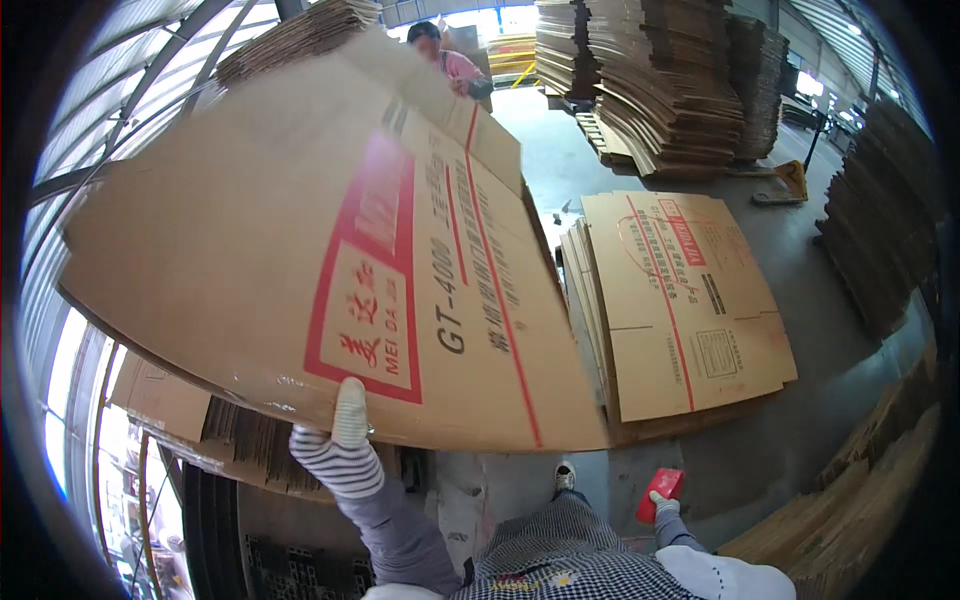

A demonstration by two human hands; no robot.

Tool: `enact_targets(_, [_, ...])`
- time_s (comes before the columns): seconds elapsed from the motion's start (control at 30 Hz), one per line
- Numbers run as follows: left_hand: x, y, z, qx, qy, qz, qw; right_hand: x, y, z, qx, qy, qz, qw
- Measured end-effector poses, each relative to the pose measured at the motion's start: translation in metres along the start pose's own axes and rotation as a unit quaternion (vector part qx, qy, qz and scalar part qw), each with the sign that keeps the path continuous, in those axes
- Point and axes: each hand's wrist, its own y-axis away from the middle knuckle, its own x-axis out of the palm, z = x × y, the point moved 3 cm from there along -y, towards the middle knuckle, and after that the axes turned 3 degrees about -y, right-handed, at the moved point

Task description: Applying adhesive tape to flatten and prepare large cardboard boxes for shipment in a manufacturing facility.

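Observation:
A large flattened cardboard box (220, 220) with red and black print rises tilted in front of me, filling the left and middle of the view. My left hand (342, 450), in a striped white and grey glove, is closed on its near edge, thumb on top of the printed face and fingers underneath. Low on the right, my right hand (663, 507), gloved too, is closed on a flat red block-like object (658, 488) whose kind I cannot make out. To the right of the raised sheet lies a stack of flattened printed boxes (690, 310).
Beyond the raised sheet stands another person (462, 72) in pink. Tall cardboard stacks (660, 90) rise at the back, near a yellow pallet jack (792, 182). More cardboard stands at the right (885, 220) and lower right (850, 500). Below the sheet's left side is another stack (160, 400).

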Motion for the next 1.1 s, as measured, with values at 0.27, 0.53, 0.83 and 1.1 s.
enact_targets(0.27, [0.065, 0.087, -0.038, 0.470, -0.189, 0.305, 0.806, -0.081, 0.025, -0.102, 0.135, 0.043, -0.103, 0.985])
enact_targets(0.53, [0.162, 0.171, 0.218, 0.468, -0.420, 0.594, 0.502, -0.091, 0.069, -0.052, 0.085, 0.073, -0.073, 0.991])
enact_targets(0.83, [0.150, 0.205, 0.430, 0.291, -0.313, 0.650, 0.628, -0.105, 0.028, 0.007, 0.168, -0.073, -0.087, 0.979])
enact_targets(1.1, [0.193, 0.242, 0.421, 0.263, -0.241, 0.721, 0.594, 0.040, 0.006, 0.225, 0.132, -0.187, 0.159, 0.960])
